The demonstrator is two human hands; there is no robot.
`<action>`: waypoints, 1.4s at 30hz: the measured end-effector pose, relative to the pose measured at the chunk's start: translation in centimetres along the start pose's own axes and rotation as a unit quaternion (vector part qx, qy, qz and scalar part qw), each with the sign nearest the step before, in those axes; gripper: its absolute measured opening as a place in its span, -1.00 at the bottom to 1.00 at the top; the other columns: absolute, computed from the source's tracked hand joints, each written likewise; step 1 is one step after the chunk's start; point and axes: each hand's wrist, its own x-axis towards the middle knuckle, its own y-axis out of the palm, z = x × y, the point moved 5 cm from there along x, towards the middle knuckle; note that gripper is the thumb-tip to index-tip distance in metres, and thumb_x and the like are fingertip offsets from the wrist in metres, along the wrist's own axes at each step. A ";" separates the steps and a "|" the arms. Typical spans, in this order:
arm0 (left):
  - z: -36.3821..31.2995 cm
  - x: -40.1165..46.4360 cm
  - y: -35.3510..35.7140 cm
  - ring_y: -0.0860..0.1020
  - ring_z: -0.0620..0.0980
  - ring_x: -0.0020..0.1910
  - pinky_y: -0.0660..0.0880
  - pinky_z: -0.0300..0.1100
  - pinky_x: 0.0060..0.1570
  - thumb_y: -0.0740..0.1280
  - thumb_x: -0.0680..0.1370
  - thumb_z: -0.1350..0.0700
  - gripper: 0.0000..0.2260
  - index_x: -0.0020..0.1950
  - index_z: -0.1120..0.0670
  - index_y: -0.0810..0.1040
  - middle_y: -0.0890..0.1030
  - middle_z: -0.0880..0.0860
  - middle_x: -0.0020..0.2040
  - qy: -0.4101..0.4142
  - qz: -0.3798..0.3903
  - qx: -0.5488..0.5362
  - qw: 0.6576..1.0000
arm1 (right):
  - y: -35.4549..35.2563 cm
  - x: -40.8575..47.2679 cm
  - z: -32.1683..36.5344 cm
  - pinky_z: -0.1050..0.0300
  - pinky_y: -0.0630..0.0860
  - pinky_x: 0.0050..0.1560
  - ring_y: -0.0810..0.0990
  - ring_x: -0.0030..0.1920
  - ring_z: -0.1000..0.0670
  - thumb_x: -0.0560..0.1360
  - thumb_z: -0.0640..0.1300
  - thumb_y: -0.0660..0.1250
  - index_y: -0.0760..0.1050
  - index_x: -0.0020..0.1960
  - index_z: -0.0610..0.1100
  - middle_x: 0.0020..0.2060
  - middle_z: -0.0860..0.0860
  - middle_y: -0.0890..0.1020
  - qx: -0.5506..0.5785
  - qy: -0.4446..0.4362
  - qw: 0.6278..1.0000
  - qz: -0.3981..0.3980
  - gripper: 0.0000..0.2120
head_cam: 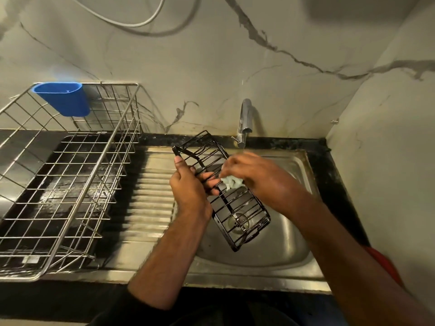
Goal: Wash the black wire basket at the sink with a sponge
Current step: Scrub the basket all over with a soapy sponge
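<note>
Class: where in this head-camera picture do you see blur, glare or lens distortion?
Head view: motion blur smears the right hand and pale sponge; glare streaks the ribbed steel draining board; the wide lens bows the silver wire dish rack.

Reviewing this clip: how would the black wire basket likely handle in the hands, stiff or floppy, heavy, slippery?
The black wire basket likely stays stiff: held by the left hand near one end, its long frame shows no sag. Probably light, being open wire. Possibly slippery, since the right hand rubs a pale sponge on it over the sink.

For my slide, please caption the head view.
Left hand holds black basket over sink; right hand scrubs with sponge.
</note>
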 end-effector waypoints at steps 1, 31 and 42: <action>-0.1 -0.1 0.0 0.53 0.02 -0.54 0.45 -0.20 -0.54 0.11 0.68 -0.23 -0.60 -0.12 0.08 0.37 0.57 0.06 -0.45 0.005 0.003 0.007 1.000 | 0.0 0.2 -0.3 0.51 0.22 -0.06 0.34 0.10 0.20 0.55 -0.22 0.17 0.57 0.24 0.02 0.19 0.10 0.52 0.007 0.005 1.000 -0.010 -0.64; -0.9 -1.4 2.1 0.56 0.14 -0.49 0.55 -0.03 -0.46 0.18 0.67 -0.17 -0.49 -0.28 0.19 0.50 0.56 0.16 -0.44 0.257 0.143 0.246 0.924 | 3.0 -3.6 -0.6 0.36 0.33 0.32 0.52 0.27 0.15 0.56 -0.24 0.21 0.58 0.28 -0.11 0.26 0.06 0.59 0.012 -0.084 0.995 -0.048 -0.67; -0.3 0.0 2.0 0.73 0.24 -0.13 0.64 0.12 -0.13 0.11 0.70 -0.13 -0.68 -0.04 0.07 0.47 0.72 0.22 -0.10 0.110 0.178 0.193 0.959 | 4.4 -4.2 -2.1 0.06 0.57 0.13 0.61 0.14 0.13 0.48 -0.32 0.34 0.63 0.14 0.03 0.15 0.09 0.65 0.038 -0.040 0.993 0.105 -0.65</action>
